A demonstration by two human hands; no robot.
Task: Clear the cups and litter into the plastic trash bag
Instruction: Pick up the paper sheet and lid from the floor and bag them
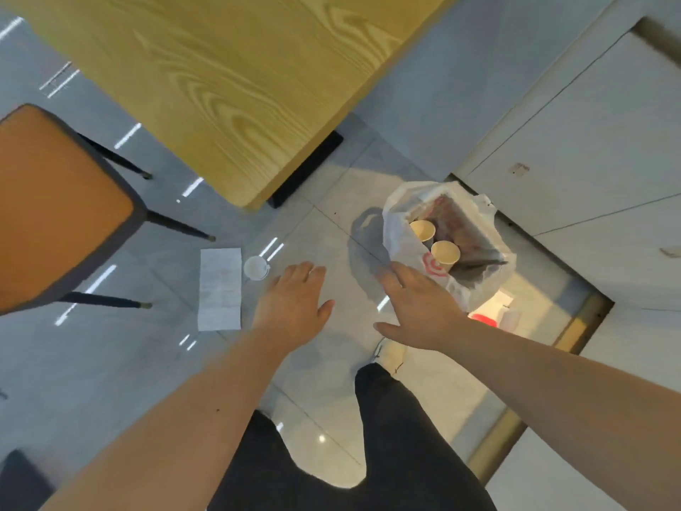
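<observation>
While both hands hover empty, fingers spread: left hand (293, 307) near white cup (255, 268) and receipt (220, 289) on floor; right hand (418, 307) beside plastic trash bag (400, 234), two paper cups (435, 239) inside. Risk: nudged bag slumps, spills cups; flat receipt resists pickup.

No legible text anywhere.

receipt (220, 288): print unreadable | orange chair (55, 204): cut by left edge | bag (401, 230) contents below 2 cups (445, 252): unclear
</observation>
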